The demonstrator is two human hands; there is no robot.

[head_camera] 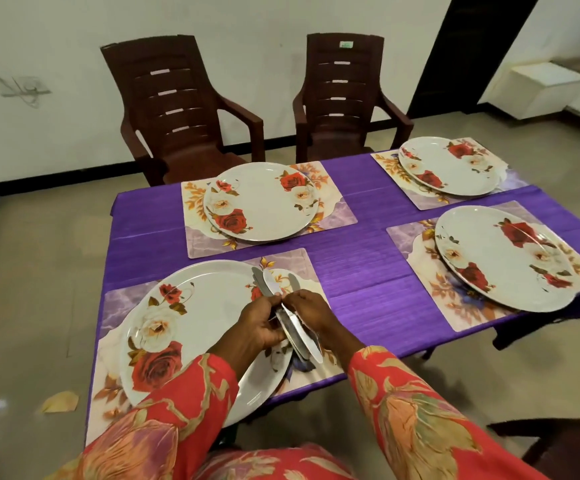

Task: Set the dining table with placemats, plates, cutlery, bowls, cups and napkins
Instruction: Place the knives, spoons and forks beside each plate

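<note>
Several floral placemats lie on the purple table [368,271], each carrying a white rose-patterned plate. The near left plate [191,320] sits under my hands. My left hand [260,323] grips a bundle of steel cutlery [295,330] above that plate's right edge. My right hand [311,308] pinches the same bundle from the right side. Spoon bowls and handle ends fan out beyond my fingers. The far left plate [260,202], far right plate [449,166] and near right plate [503,258] hold nothing.
Two dark brown plastic chairs [177,109] [344,95] stand behind the table's far edge. Another chair's corner [558,441] shows at the lower right. A pale scrap [60,401] lies on the tiled floor to the left.
</note>
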